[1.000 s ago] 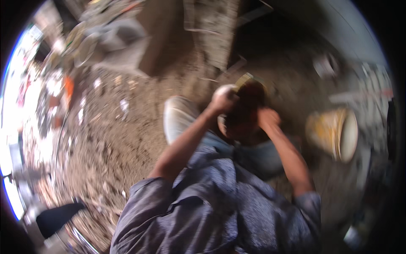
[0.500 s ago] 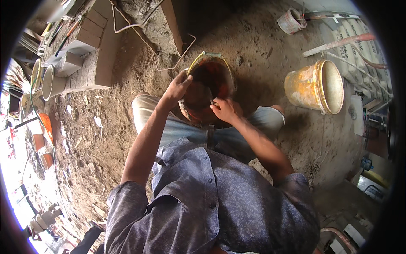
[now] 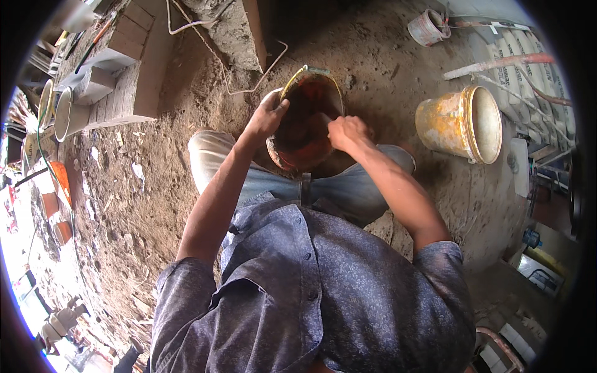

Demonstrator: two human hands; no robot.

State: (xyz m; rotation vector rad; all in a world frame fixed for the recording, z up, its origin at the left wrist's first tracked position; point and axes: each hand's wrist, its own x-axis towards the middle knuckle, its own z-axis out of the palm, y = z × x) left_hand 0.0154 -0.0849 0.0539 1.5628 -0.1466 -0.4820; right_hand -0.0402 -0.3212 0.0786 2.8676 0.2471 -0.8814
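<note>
A bucket (image 3: 273, 152) with a dark, reddish inside stands tilted between my bent legs, its mouth facing up toward me. A yellowish handle or band runs along its far rim. My left hand (image 3: 268, 118) is closed over the left side of the rim, thumb on the inner side. At the right side of the mouth my right hand (image 3: 350, 133) is closed in a fist. A blurred greyish shape juts from that fist into the bucket, and its kind cannot be made out. Dark material coats or fills the bucket's inside.
A yellow-stained bucket (image 3: 441, 124) lies to the right on the dirt floor (image 3: 149, 205). Farther off are a small pail (image 3: 428, 28), stacked sacks (image 3: 525, 68) and a reddish pole (image 3: 497, 63). Bent rebar (image 3: 264, 78) and a concrete block stack (image 3: 118, 93) are at the far left.
My right hand has moved right and slightly up, from inside the mouth toward its right rim. My left hand keeps its grip on the rim. The bucket has shifted slightly.
</note>
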